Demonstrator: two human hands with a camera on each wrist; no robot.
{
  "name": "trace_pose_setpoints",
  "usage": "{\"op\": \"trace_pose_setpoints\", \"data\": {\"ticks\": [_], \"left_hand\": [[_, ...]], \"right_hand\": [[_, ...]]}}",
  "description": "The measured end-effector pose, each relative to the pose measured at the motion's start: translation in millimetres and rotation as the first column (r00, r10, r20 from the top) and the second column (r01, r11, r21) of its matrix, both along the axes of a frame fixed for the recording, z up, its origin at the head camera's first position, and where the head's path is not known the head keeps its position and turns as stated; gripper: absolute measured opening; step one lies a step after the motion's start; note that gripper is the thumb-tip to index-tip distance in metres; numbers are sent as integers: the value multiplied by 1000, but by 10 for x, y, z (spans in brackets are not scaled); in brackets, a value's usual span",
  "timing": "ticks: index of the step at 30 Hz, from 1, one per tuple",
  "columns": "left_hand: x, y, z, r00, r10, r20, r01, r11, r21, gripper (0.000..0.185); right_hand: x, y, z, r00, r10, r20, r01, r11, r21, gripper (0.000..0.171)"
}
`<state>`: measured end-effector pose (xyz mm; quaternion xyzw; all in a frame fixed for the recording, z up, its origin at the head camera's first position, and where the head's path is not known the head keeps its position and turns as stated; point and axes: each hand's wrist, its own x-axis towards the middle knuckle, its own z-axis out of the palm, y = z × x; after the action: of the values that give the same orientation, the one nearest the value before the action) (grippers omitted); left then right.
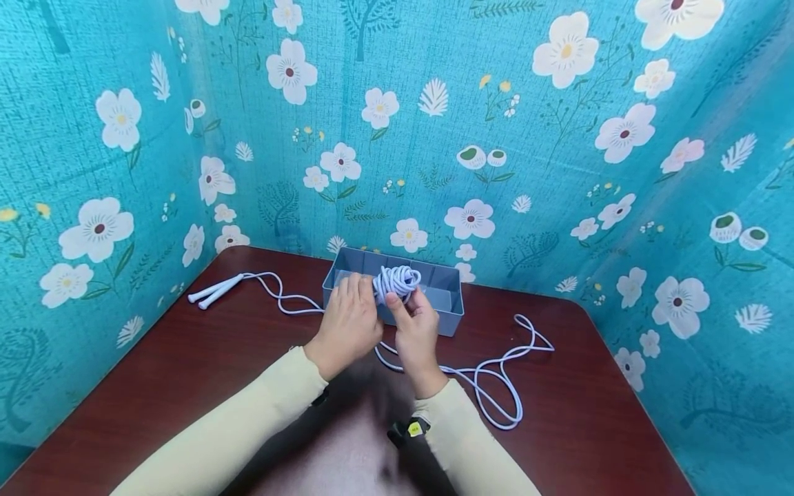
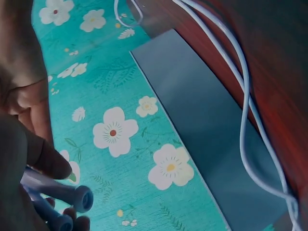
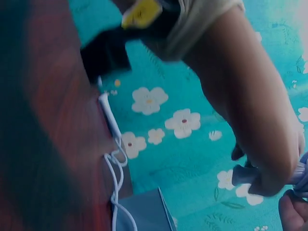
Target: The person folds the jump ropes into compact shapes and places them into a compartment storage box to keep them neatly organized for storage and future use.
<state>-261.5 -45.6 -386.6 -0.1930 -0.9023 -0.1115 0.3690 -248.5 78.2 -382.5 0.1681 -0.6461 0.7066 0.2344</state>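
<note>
Above a grey box (image 1: 451,324), a jump rope (image 1: 394,281) wound into a thick pale lilac coil is held in both hands. My right hand (image 1: 417,334) grips the near right side of the coil, thumb laid against the cord. My left hand (image 1: 349,318) closes around the rope's handles at the left of the coil. Two hollow ends of the handles (image 2: 83,198) stick out of that hand in the left wrist view. In the right wrist view, one handle (image 3: 243,175) shows beside the fingers, and the coil is cut off by the frame edge.
A second jump rope lies on the dark red table (image 1: 577,386): its two white handles (image 1: 214,291) are at the far left. Its cord (image 1: 455,370) passes in front of the box and loops loosely at the right. A flowered blue curtain (image 1: 409,172) hangs behind.
</note>
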Motion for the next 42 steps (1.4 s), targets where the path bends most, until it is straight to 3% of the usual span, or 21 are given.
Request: {"op": "trace_pose_setpoints", "data": {"ticks": [6, 10, 15, 20, 26, 32, 38, 42], "left_hand": [[26, -30, -14, 991, -72, 115, 71, 997, 13, 55], [12, -83, 6, 974, -113, 197, 108, 994, 34, 56], [-53, -224, 13, 946, -167, 278, 148, 985, 90, 52], [-191, -376, -49, 951, -166, 260, 150, 986, 78, 48], [-404, -542, -183, 961, -141, 237, 118, 987, 108, 40], [-653, -662, -358, 957, -82, 277, 34, 984, 174, 28], [-831, -741, -538, 926, -64, 371, -45, 959, 279, 34], [-908, -803, -671, 896, -97, 433, -98, 908, 407, 45]], "right_hand": [[38, 101, 201, 997, 68, 26, -68, 998, -11, 40], [-31, 157, 210, 997, 63, 47, -63, 998, -3, 46], [-196, 276, 162, 999, -7, 39, 2, 991, 137, 52], [-341, 419, 140, 997, -43, 63, 25, 963, 267, 59], [-478, 535, 174, 993, -57, 103, 17, 935, 354, 63], [-562, 628, 184, 991, -43, 123, 5, 955, 295, 62], [-641, 697, 158, 987, -57, 151, 18, 969, 247, 62], [-690, 713, 124, 983, -87, 162, 44, 966, 253, 59]]}}
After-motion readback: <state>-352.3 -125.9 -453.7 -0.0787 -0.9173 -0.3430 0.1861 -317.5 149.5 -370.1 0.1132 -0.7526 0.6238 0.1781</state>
